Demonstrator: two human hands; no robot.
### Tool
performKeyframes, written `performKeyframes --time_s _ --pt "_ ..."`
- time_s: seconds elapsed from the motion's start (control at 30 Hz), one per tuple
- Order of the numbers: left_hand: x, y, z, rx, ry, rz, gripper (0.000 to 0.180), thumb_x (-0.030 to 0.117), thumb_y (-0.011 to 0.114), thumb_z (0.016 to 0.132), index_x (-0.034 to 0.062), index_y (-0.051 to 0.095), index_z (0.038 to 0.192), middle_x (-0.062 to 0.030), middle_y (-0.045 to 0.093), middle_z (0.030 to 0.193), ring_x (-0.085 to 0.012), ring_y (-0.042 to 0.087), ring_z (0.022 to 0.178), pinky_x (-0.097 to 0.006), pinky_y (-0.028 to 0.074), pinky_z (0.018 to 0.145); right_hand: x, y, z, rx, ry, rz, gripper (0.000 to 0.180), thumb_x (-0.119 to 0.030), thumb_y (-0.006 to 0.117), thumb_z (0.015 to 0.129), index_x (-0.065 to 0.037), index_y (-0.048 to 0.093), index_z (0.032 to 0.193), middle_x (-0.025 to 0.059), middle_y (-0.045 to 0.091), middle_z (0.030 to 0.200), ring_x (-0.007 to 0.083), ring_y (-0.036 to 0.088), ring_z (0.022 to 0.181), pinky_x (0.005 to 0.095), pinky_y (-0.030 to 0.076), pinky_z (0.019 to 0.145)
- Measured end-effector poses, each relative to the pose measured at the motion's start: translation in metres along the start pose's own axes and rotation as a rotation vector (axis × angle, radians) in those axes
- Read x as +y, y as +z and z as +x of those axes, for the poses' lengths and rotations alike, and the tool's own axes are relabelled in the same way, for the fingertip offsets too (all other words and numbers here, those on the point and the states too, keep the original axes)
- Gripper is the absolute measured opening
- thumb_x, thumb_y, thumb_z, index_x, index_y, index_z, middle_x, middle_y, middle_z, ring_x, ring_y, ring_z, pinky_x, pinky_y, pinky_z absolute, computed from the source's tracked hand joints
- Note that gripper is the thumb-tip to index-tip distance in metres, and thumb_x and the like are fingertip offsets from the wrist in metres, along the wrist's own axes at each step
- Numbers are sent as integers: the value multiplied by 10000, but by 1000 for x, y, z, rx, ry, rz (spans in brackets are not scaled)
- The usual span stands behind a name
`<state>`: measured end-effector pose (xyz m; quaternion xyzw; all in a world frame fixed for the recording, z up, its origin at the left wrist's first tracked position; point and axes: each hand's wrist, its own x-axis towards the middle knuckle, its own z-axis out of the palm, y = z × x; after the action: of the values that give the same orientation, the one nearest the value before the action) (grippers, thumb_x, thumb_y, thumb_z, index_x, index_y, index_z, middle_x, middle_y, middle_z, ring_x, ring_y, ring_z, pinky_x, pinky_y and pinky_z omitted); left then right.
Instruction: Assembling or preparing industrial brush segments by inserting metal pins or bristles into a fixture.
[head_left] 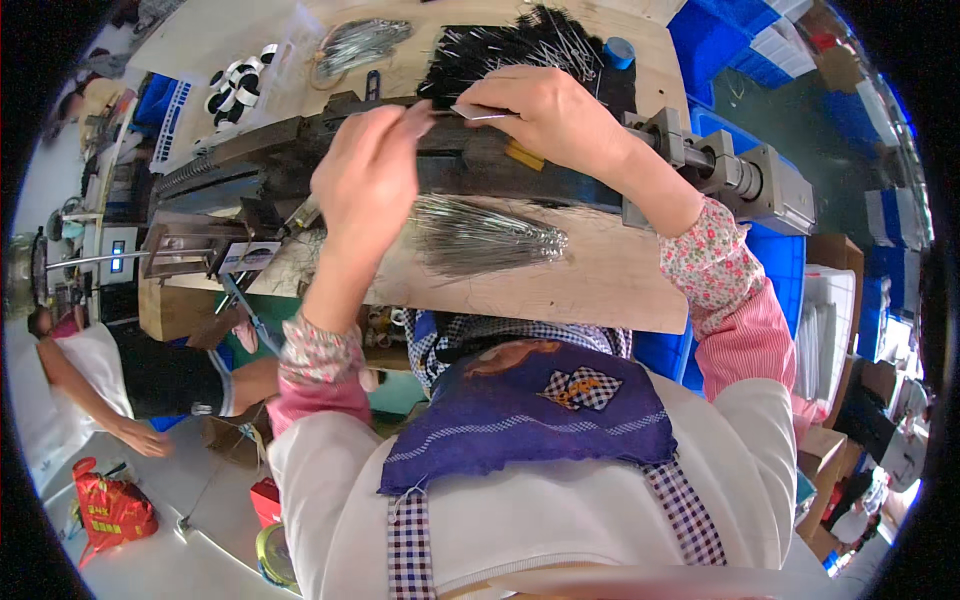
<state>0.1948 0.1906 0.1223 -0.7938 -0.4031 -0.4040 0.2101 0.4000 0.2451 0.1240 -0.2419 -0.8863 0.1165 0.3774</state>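
Observation:
My right hand [555, 112] is closed, its thumb and fingers pinching a small flat metal piece [482, 112] with a pointed end. It is held over a long dark metal machine bed [440, 160]. My left hand [370, 165] hovers just left of it over the same bed, its fingertips close to the metal piece. Motion smears those fingers, so whether they hold anything cannot be made out. On the wooden bench, nearer to me than the bed, lies a fanned bundle of thin metal wires [490, 240]. Behind the right hand more metal rods lie on a black pile [510, 50].
A blue round cap [619, 52] sits by the black pile. Black and white rolls [238, 88] lie in a clear bin at far left. A metal cylinder assembly [745, 178] juts out at the bed's right end. Another person [130, 380] is at the left, near a red bag [112, 508].

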Motion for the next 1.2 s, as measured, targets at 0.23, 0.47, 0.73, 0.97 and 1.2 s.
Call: performKeyframes --time_s 0.23,0.47,0.73,0.97,1.2 --pt "21 12 -95 37 -1615 -2194 471 402 398 994 -10 590 869 -72 565 691 -120 448 410 -226 339 386 14 21 13 -61 89 -26 199 -181 676 801 -11 675 904 130 670 837 314 636 762 365 512 728" --pt "13 -39 -1 99 -1417 -2825 452 372 494 959 -53 427 1099 -45 487 614 -96 405 363 -227 283 308 11 16 14 -138 211 30 171 -159 649 800 -22 688 893 142 665 809 314 635 756 363 503 694" --pt "55 23 -66 -185 -1187 -1084 274 172 609 868 -5 508 1051 -63 545 685 -122 505 464 -244 399 400 8 18 21 -223 224 60 176 -168 652 787 -13 682 866 142 667 798 313 638 757 363 504 706" --pt "12 -6 -88 -397 -1306 -1047 252 232 625 883 19 579 756 -22 555 593 -80 473 433 -226 350 408 -27 5 -10 -90 72 -222 169 -130 639 781 -75 645 941 89 604 888 293 635 792 380 528 659" --pt "-67 -47 -156 330 -1762 -896 379 358 544 946 0 643 872 -25 539 604 -72 394 414 -233 238 371 17 49 -74 -300 621 -582 206 -82 508 859 -32 500 1059 171 561 999 325 662 782 420 557 581"
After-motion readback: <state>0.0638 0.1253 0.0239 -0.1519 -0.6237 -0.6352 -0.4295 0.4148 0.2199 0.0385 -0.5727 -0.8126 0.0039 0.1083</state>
